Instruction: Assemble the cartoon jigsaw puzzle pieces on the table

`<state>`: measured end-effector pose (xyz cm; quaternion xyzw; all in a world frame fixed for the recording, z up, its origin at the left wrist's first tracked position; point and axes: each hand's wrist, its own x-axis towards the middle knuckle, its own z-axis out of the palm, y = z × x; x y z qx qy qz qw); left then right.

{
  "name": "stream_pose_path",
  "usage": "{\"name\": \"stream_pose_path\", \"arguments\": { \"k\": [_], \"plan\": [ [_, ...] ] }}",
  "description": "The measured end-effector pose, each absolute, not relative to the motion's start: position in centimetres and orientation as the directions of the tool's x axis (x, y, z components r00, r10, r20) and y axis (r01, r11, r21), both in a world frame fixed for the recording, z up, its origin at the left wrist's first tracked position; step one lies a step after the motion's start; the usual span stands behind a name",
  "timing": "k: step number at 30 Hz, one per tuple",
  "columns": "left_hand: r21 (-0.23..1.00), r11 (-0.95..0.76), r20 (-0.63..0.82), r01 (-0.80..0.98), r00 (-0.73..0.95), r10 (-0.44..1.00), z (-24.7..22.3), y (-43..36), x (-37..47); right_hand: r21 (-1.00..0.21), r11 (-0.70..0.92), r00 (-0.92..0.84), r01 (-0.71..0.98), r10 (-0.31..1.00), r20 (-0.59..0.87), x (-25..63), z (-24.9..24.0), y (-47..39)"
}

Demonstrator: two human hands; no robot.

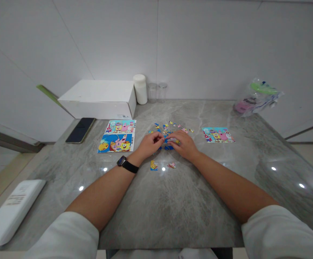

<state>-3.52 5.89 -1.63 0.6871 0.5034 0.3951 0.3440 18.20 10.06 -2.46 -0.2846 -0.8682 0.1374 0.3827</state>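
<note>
Working at the middle of the grey, marble-patterned worktop (161,208), with left hand (150,144) and right hand (183,143) close together over a loose heap of jigsaw pieces (168,148). Seeing bent fingers on both, with tips nearly or just touching; cannot tell contact from a small gap, nor confirm a piece in either pinch. Reading the step as fine fingertip work on small, probably thin pieces. For good handling: pinch lightly by the edges, leaving the printed face uncovered; turn each piece flat between the fingertips before setting down; steady with one hand, align with the other. Press straight down against the worktop, never sideways, to spare the tabs. Rest both wrists for steadiness, minding the black watch (129,166) on the left. Spread the blue part of the heap for easier picking, without scattering the pink and yellow pieces (183,129) at the far side. Leave undisturbed, on the near side, the yellow-and-blue patch (153,165) and, right of it, the pink-and-red patch (171,165); allow for the bright reflection (163,169) between. Check colours against the two-picture sheet (118,136) at left and the small picture card (218,135) at right, both lying flat, apart from the hands.
</note>
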Motion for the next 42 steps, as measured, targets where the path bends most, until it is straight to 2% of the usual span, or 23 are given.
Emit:
{"name": "stream_pose_path", "arguments": {
  "k": [16, 32, 42],
  "plan": [
    [0.882, -0.238, 0.175, 0.407, 0.185, 0.967, -1.3, 5.7, -3.4, -0.444, 0.807, -0.535, 0.389, 0.590, 0.605, 18.2, -2.8, 10.2],
    [0.861, -0.250, 0.197, 0.443, 0.164, 0.967, -1.0, 5.6, -3.5, -0.612, 0.696, -0.468, 0.376, 0.713, 0.522, 18.1, -2.7, 10.3],
    [0.826, -0.307, 0.242, 0.474, 0.193, 0.951, -0.6, 5.3, -3.3, -0.640, 0.670, -0.447, 0.376, 0.737, 0.508, 17.9, -2.5, 10.0]
  ]
}}
